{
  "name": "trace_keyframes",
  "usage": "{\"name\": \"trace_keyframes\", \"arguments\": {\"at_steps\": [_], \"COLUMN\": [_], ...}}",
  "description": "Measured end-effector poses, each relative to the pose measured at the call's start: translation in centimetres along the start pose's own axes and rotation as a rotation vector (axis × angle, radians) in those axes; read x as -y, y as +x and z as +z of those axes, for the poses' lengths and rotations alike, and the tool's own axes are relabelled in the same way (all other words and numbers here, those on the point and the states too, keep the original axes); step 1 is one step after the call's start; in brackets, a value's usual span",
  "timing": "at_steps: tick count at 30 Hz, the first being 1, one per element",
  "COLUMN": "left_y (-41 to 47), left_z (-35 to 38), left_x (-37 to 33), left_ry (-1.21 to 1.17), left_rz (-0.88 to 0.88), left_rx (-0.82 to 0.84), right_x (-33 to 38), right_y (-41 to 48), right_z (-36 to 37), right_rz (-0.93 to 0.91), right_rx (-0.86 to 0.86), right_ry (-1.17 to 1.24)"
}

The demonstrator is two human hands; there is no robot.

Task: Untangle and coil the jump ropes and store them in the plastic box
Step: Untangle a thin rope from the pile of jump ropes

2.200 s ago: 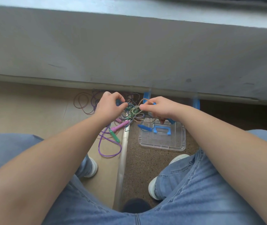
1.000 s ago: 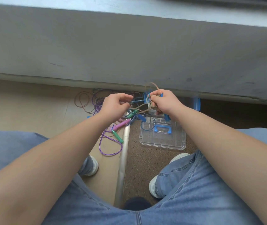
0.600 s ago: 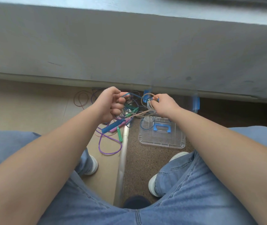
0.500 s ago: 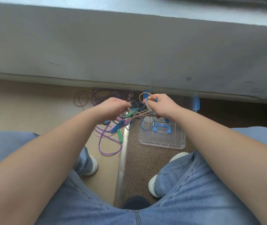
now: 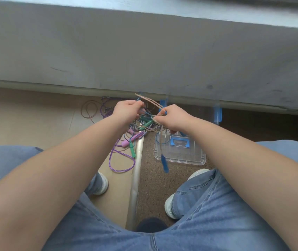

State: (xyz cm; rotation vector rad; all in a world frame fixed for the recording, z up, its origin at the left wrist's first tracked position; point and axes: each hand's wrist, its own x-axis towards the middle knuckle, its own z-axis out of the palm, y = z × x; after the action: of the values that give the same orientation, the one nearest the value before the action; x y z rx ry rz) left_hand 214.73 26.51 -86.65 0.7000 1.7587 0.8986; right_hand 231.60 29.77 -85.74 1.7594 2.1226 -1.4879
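Knees in blue denim (image 5: 217, 205) frame the near edge, with white shoes on either side of a silver metal floor strip (image 5: 135, 178). Just beyond, at about 1 o'clock from the strip, a slim blue plastic rope handle (image 5: 164, 163) hangs blurred on its cord. It is over the near rim of the clear plastic box with a blue carry handle (image 5: 180, 161); whether that flat part is its lid I cannot tell. At 9 o'clock of the box lies the rest of the tangle of jump ropes (image 5: 141, 127), with a glossy purple cord loop (image 5: 120, 164), a pink handle (image 5: 126, 142) and a green handle (image 5: 132, 151) on the floor. Above it the left hand (image 5: 126, 111) is curled on strands of the tangle, though I cannot tell which. The right hand (image 5: 173, 117) pinches a beige braided jump rope (image 5: 149, 101), whose doubled strand runs taut toward 10 o'clock, just past the left fingertips. These ropes look light, limp and quick to snag. I judge the hard handles, or the cord right beside a knot, the surest holds, feeding a handle back through loops rather than tugging. Half a second earlier a blue handle lay in the heap below the left hand; now one dangles free under the right. The beige rope, then a small loop, is drawn out straight.
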Motion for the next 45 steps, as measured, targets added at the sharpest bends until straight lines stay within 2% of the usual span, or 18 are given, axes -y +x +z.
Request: {"name": "trace_keyframes", "arguments": {"at_steps": [4, 6, 9, 11, 13, 15, 19, 21, 23, 27, 29, 33, 36, 39, 40, 42, 43, 45], "left_y": [0.1, 0.0, -0.3, 0.1, 1.1, 1.2, 0.2, -0.4, -0.7, 0.4, 1.5, 2.5, 2.3, 1.7, 1.2, 0.6, 0.0, -0.9], "left_z": [-0.4, -0.5, -0.6, -1.3, -2.5, -3.4, -3.8, -3.1, -2.5, -3.3, -4.4, -5.3, -5.0, -4.2, -3.8, -2.8, -2.3, -1.3], "left_x": [0.1, 0.0, -0.8, -1.3, -1.1, -0.8, 0.3, 0.5, 0.4, -0.3, -0.6, 0.2, 1.2, 2.1, 2.1, 2.0, 1.7, 1.3], "left_ry": [0.331, 0.377, -0.105, -0.494, -0.690, -0.492, 0.547, 0.751, 0.654, 0.001, -0.181, 0.081, 0.405, 0.598, 0.662, 0.715, 0.676, 0.584], "left_rz": [0.003, 0.001, -0.125, -0.209, -0.253, -0.229, 0.133, 0.191, 0.212, 0.130, 0.069, -0.061, -0.170, -0.231, -0.179, 0.086, 0.204, 0.291], "left_rx": [-0.036, -0.031, 0.025, -0.026, -0.102, -0.063, 0.267, 0.373, 0.349, 0.032, -0.085, -0.164, -0.191, -0.169, -0.139, -0.010, 0.078, 0.265], "right_x": [0.0, -0.2, -1.3, -2.4, -3.6, -4.3, -3.4, -2.7, -2.3, -2.9, -3.8, -4.0, -3.5, -2.8, -2.5, -2.0, -1.6, -1.1], "right_y": [0.2, 0.3, 0.5, 0.4, 0.2, 0.1, 0.5, 0.6, 0.6, 0.1, -0.3, -0.6, -0.3, 0.0, 0.1, 0.2, 0.2, 0.1], "right_z": [-0.1, -0.1, -0.1, -0.3, -0.5, -0.7, -0.7, -0.4, -0.2, -0.3, -0.5, -0.9, -0.7, -0.5, -0.4, -0.3, -0.2, -0.2], "right_rz": [0.010, 0.015, 0.052, 0.091, 0.128, 0.144, 0.060, 0.027, 0.008, 0.000, 0.032, 0.055, 0.002, -0.038, -0.046, -0.063, -0.073, -0.085], "right_rx": [-0.024, -0.035, -0.018, -0.031, -0.037, -0.043, -0.043, -0.026, -0.005, 0.169, 0.226, 0.288, 0.215, 0.165, 0.166, 0.167, 0.161, 0.158], "right_ry": [-0.082, -0.087, -0.031, -0.029, 0.003, 0.095, 0.117, 0.115, 0.090, -0.087, -0.074, 0.014, 0.068, 0.127, 0.148, 0.162, 0.148, 0.103]}}
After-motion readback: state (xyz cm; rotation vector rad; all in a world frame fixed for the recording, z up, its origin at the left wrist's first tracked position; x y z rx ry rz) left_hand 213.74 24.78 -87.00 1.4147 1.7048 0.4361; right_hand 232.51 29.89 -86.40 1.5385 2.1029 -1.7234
